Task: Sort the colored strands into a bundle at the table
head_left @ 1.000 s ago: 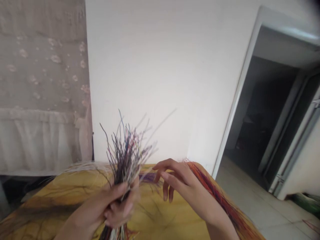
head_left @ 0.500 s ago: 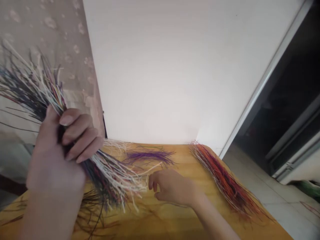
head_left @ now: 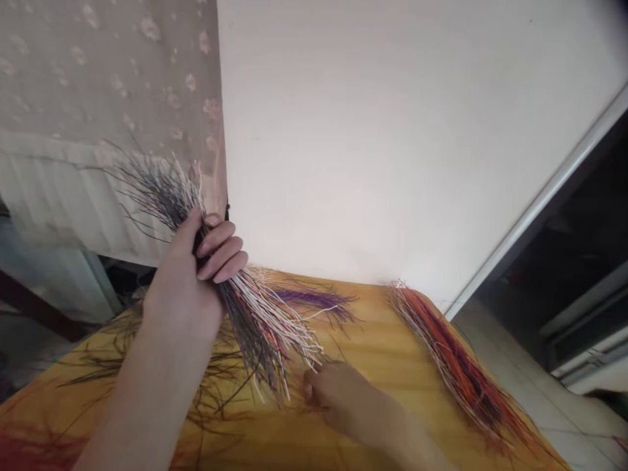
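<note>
Strands [head_left: 262,333] in dark grey and white, with some red among them, are gathered into one thick sheaf in the person's left hand [head_left: 203,275], whose fingers are wrapped firmly round its middle. From where I stand the sheaf slants over the counter [head_left: 367,356], its upper end fanning out to the left in front of a pale cloth [head_left: 53,190] and a flowered curtain [head_left: 118,85], its lower end spreading down to the right with the white tips splayed. Right by those tips is the right hand [head_left: 346,396], low over the wood, fingers curled in; they are blurred, and I cannot tell whether they pinch a strand or are bare. Just behind the sheaf's lower end lies a purple bunch [head_left: 318,299], partly covered by it, one white strand poking out across the purple. Some pale threads [head_left: 260,272] show near the counter's back edge, close to the white wall [head_left: 373,131]. Along the counter's right side stretches a long orange and red bundle [head_left: 441,340] with pale strands down one flank, well apart from both hands. Loose dark strands [head_left: 103,363] are scattered on either side of the left forearm, and a blurred reddish patch [head_left: 39,445] fills the near left corner. Beyond the counter, to the right, I see tiled floor [head_left: 534,392] and a dark doorway [head_left: 579,235].
</note>
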`<state>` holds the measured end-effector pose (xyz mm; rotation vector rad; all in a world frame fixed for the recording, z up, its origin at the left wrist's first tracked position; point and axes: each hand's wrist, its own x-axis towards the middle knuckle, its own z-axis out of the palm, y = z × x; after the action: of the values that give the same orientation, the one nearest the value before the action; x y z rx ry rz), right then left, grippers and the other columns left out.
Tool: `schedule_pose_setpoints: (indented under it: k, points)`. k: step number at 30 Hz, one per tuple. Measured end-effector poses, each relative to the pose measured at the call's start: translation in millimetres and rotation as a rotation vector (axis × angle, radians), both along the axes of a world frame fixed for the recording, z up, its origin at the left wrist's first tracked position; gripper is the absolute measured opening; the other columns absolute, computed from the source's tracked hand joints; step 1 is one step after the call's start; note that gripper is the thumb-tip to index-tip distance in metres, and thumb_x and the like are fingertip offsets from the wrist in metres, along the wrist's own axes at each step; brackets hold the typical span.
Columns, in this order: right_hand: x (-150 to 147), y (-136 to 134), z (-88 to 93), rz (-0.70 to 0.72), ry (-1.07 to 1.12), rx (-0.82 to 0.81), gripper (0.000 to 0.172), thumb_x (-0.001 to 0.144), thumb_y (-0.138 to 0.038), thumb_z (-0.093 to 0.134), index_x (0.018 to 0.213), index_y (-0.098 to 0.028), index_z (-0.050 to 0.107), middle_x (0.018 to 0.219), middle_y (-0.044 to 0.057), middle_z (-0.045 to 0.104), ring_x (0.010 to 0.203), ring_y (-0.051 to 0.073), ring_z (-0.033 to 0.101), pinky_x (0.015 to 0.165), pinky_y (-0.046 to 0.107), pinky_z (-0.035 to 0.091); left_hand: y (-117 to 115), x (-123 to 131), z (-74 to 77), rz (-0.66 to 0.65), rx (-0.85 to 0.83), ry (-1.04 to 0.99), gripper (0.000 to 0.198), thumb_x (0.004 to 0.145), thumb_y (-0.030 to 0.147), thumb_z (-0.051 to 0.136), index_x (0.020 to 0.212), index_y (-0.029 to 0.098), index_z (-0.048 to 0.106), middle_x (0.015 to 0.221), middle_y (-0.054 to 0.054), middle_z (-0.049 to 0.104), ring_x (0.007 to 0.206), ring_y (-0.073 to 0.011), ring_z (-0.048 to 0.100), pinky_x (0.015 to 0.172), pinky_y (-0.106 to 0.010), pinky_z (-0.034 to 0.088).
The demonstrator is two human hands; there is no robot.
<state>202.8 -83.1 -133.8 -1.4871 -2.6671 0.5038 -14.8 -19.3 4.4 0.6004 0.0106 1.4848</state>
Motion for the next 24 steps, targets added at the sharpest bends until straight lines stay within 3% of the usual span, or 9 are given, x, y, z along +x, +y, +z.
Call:
schedule_pose_setpoints:
  k: [4, 10, 13, 24]
  points:
    - [-0.6, 3.7, 0.0, -0.041, 0.035, -0.037, 0.024, 0.066, -0.004, 0.051, 0.082, -0.018, 0.061, 0.079, 0.002, 0.063, 0.071, 0.014, 0.055, 0.056, 0.021, 0.031, 0.0, 2.0, -0.9, -0.114, -0.028, -0.032, 0.032, 0.102, 0.023, 0.023, 0.077, 0.022, 0.041, 0.05, 0.007, 0.03, 0.03, -0.004, 0.026, 0.029, -0.017, 0.03]
    - [2.9, 3.2, 6.3, -0.096, 0.025, -0.096, 0.026, 0.06, -0.003, 0.051, 0.079, -0.018, 0.062, 0.077, 0.001, 0.064, 0.067, 0.014, 0.055, 0.054, 0.021, 0.029, 5.1, 4.6, -3.6, -0.02, -0.007, 0.014, 0.033, 0.102, 0.021, 0.023, 0.075, 0.017, 0.042, 0.049, 0.008, 0.03, 0.03, -0.0019, 0.027, 0.029, -0.015, 0.029]
    - [7.3, 0.7, 10.2, -0.098, 0.115, -0.116, 0.032, 0.058, -0.003, 0.05, 0.081, -0.019, 0.066, 0.079, 0.001, 0.067, 0.071, 0.015, 0.059, 0.057, 0.02, 0.034, 5.5, 7.9, -4.3, 0.015, -0.024, 0.012, 0.033, 0.102, 0.022, 0.028, 0.073, 0.015, 0.043, 0.049, 0.009, 0.028, 0.029, -0.0009, 0.026, 0.028, -0.014, 0.027]
    - [8.6, -1.0, 28.8, -0.155, 0.229, -0.179, 0.031, 0.062, -0.002, 0.049, 0.073, -0.019, 0.073, 0.072, 0.001, 0.068, 0.067, 0.014, 0.061, 0.059, 0.021, 0.039, 2.8, 13.8, -5.9, -0.004, -0.056, 0.035, 0.036, 0.102, 0.02, 0.026, 0.071, 0.014, 0.043, 0.052, 0.009, 0.026, 0.031, -0.0005, 0.027, 0.031, -0.013, 0.024]
